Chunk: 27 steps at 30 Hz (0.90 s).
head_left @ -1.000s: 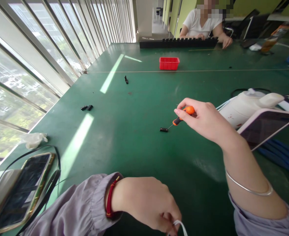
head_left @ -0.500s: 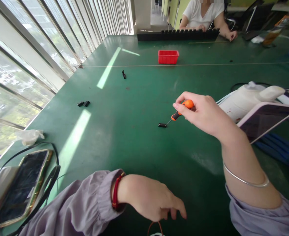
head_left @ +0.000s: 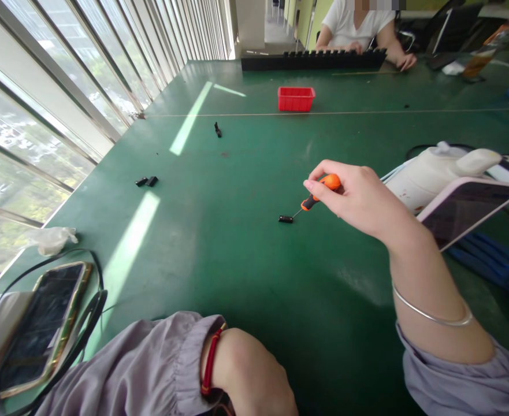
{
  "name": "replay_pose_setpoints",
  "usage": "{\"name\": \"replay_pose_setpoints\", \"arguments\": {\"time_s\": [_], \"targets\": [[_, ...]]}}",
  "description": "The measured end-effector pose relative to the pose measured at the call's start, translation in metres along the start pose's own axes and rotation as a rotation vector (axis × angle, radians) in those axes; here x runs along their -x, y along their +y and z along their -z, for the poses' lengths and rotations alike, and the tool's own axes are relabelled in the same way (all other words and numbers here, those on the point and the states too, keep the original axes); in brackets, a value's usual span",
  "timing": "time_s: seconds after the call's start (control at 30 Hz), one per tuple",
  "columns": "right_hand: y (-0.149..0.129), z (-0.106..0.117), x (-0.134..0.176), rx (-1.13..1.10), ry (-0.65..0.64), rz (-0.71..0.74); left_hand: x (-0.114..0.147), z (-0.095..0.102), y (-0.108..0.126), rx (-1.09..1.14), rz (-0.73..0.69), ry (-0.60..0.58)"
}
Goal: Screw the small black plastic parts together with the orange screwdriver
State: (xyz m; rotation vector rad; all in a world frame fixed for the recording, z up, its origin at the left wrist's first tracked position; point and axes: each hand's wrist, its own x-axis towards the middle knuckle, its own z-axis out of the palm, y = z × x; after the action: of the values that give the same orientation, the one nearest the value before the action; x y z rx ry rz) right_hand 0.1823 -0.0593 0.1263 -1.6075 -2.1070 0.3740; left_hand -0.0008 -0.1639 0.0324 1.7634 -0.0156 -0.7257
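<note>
The frame's edge hid my left hand (head_left: 258, 370) past the knuckles, grip untellable; nearer me than the red bin (head_left: 296, 103), my right hand (head_left: 347, 193) pinched a screwdriver (head_left: 311, 200), shaft slanting down-left to a crosswise black part (head_left: 285, 219).

Bright daylight enters from the left through a tall window with pale metal slats (head_left: 29, 156), the scenery behind the glass bleached. Sun lays hard-edged bright strips (head_left: 135, 237) across the glossy green table (head_left: 219, 248), which darkens almost to black at the lower middle. The right hand (head_left: 358, 196), softly lit, and the orange-and-black screwdriver (head_left: 317, 193) read fairly sharp; a small, glossy black block (head_left: 286, 219) shows pale glints. Wide-angle distortion slants the slats and stretches the edges. The dim far right looks soft, and pixelation masks the top of a white-shirted person (head_left: 345, 29).
</note>
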Motion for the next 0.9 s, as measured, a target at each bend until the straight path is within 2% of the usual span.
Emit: {"name": "replay_pose_setpoints", "arguments": {"time_s": [0.07, 0.17, 0.2, 0.27, 0.37, 0.47, 0.53, 0.57, 0.63, 0.7, 0.8, 0.9], "targets": [[0.001, -0.001, 0.0, 0.016, 0.016, 0.013, 0.009, 0.011, 0.007, -0.02, 0.12, 0.027], [0.002, -0.002, 0.0, 0.032, 0.048, 0.031, 0.025, 0.034, 0.014, 0.279, 0.271, -0.161], [0.002, -0.002, 0.0, 0.033, 0.053, 0.036, 0.031, 0.043, 0.015, 0.331, 0.265, -0.187], [0.003, -0.003, 0.0, 0.032, 0.054, 0.042, 0.044, 0.058, 0.017, 0.352, 0.14, -0.192], [0.004, -0.003, 0.0, 0.039, 0.049, 0.037, 0.057, 0.07, 0.018, 0.324, 0.036, -0.18], [0.004, -0.003, -0.001, 0.044, 0.043, 0.026, 0.057, 0.064, 0.012, 0.346, -0.064, -0.258], [0.004, -0.003, -0.001, 0.046, 0.037, 0.018, 0.048, 0.051, 0.006, 0.298, -0.056, -0.263], [0.004, -0.003, -0.002, 0.044, 0.035, 0.016, 0.043, 0.044, 0.002, 0.253, -0.023, -0.212], [0.005, -0.003, -0.002, 0.038, 0.033, 0.016, 0.034, 0.032, -0.002, 0.177, 0.02, -0.183], [0.005, -0.003, -0.002, 0.033, 0.031, 0.017, 0.032, 0.027, 0.001, 0.079, 0.039, -0.049], [0.004, -0.003, -0.001, 0.035, 0.032, 0.013, 0.037, 0.033, 0.015, -0.053, 0.034, 0.35], [0.003, -0.003, -0.001, 0.037, 0.03, 0.009, 0.041, 0.04, 0.03, -0.089, -0.119, 0.636]]}}
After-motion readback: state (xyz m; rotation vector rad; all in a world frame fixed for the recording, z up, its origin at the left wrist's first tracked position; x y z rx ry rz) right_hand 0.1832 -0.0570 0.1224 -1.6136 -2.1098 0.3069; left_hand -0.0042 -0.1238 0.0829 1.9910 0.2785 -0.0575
